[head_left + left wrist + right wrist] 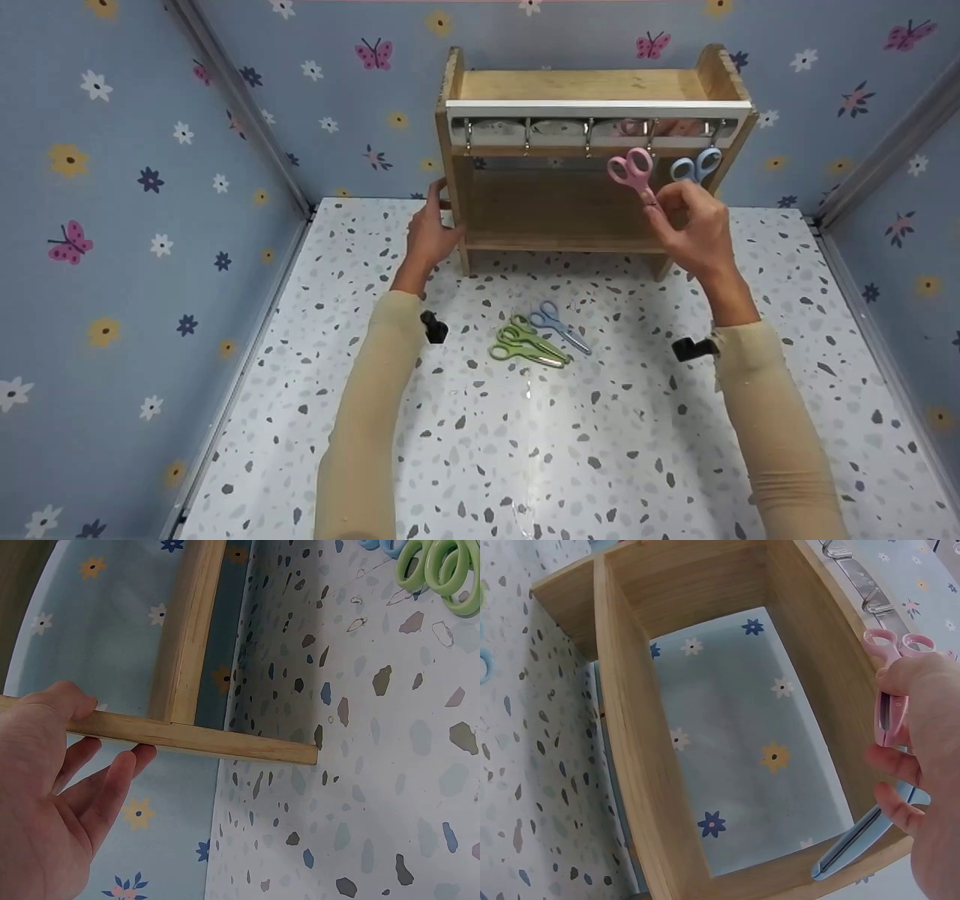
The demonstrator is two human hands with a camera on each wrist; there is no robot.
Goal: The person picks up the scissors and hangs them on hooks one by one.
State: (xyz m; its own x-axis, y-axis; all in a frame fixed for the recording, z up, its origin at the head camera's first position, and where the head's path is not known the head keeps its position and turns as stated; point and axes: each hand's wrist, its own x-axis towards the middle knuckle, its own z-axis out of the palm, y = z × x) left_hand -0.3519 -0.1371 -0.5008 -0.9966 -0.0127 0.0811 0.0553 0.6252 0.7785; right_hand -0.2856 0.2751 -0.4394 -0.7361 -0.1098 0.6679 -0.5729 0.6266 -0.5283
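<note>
My right hand (697, 229) pinches pink scissors (640, 181) by the middle, below the handle loops. The loops point up, right by a hook on the front of a small wooden shelf (577, 84). In the right wrist view, the closed pink blades (881, 727) point down. Blue scissors (697, 174) hang at the rightmost hook, just behind my right fingers, their blades (859, 840) slanting across the shelf's side. My left hand (45, 787) grips the shelf's left side panel (247, 742), thumb on one face and fingers on the other.
Two green scissors (534, 348) and another blue pair (559, 327) lie on the speckled table (600, 450) before the shelf. A white-edged strip (525, 109) with several metal hooks crosses the shelf's upper front. Flower-patterned walls (225, 172) enclose the back and sides.
</note>
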